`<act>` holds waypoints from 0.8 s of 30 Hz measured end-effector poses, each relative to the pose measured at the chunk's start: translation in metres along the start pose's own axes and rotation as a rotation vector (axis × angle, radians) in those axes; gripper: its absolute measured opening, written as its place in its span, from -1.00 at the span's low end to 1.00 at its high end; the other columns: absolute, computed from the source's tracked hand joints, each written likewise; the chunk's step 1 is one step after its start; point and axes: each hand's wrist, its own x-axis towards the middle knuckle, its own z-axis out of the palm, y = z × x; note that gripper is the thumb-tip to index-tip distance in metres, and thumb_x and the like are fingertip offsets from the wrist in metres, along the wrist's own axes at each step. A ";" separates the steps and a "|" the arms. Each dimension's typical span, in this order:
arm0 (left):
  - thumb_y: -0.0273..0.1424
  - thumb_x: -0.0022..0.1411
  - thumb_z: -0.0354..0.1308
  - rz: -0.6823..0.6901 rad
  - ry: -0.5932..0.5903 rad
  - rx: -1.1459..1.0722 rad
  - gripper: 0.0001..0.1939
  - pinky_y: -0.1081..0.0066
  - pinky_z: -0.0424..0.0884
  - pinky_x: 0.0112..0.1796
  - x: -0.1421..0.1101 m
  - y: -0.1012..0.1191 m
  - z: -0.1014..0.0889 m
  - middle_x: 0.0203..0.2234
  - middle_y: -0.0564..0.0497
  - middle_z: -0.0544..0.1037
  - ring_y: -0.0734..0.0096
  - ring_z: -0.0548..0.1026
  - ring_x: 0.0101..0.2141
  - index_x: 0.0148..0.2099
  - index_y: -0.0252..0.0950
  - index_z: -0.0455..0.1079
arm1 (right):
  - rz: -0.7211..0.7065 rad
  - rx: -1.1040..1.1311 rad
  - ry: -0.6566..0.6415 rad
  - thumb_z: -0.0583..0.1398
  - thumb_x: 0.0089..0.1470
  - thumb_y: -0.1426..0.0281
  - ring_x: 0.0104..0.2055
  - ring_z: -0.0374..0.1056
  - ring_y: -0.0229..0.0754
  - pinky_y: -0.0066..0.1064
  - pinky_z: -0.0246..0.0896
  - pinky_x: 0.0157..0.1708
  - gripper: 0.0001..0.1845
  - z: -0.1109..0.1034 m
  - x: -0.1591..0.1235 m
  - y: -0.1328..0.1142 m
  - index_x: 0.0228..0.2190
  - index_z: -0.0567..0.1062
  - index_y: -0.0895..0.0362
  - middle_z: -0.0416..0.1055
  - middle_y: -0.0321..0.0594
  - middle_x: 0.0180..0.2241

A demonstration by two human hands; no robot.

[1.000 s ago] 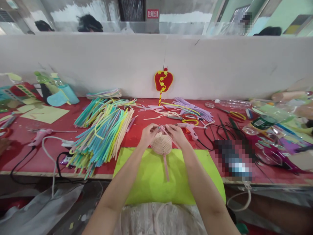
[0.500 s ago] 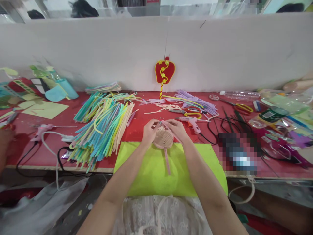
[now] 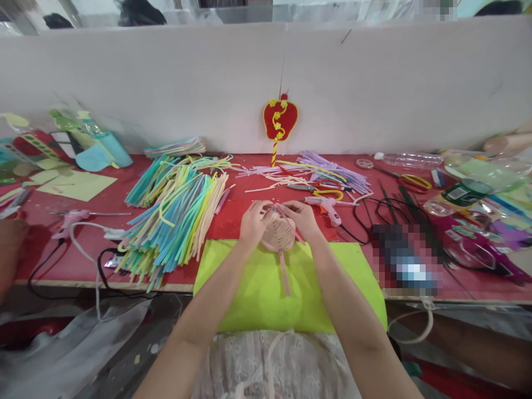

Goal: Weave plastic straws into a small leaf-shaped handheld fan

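Note:
A small round fan (image 3: 277,237) of pale pink and beige pipe cleaners lies over the edge of a lime-green sheet (image 3: 341,288), its pink handle (image 3: 285,274) pointing towards me. At the fan's top edge, my left hand (image 3: 253,221) is closed in a pinch on the rim. My right hand (image 3: 305,219) is closed at the same spot, its fingertips on a thin pink pipe cleaner (image 3: 300,238) whose loose end trails down the fan's right side. The fingers partly cover the point where strip and rim meet.
Bundles of coloured pipe cleaners (image 3: 166,221) lie left, purple ones (image 3: 332,172) behind. A pink glue gun (image 3: 328,209), yellow-handled scissors (image 3: 328,194) and cables are to the right. A red fan (image 3: 280,119) stands against the white partition (image 3: 166,88). Another person's hand (image 3: 12,244) is far left.
The pink pipe cleaner's loose end has swung down and out beside the fan's right edge. Both hands stay at the top of the fan, with only small finger movements.

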 end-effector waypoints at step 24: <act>-0.50 0.15 0.01 0.181 -0.067 0.501 -0.70 0.28 0.17 -0.01 0.024 0.046 0.010 -0.16 -0.04 0.43 0.33 0.34 -0.10 -0.04 -0.26 0.24 | 0.032 0.427 0.297 0.30 -0.25 0.24 -0.35 0.40 -0.23 -0.35 0.32 -0.24 -0.73 0.009 0.002 -0.010 -0.43 0.52 0.11 0.49 -0.25 -0.38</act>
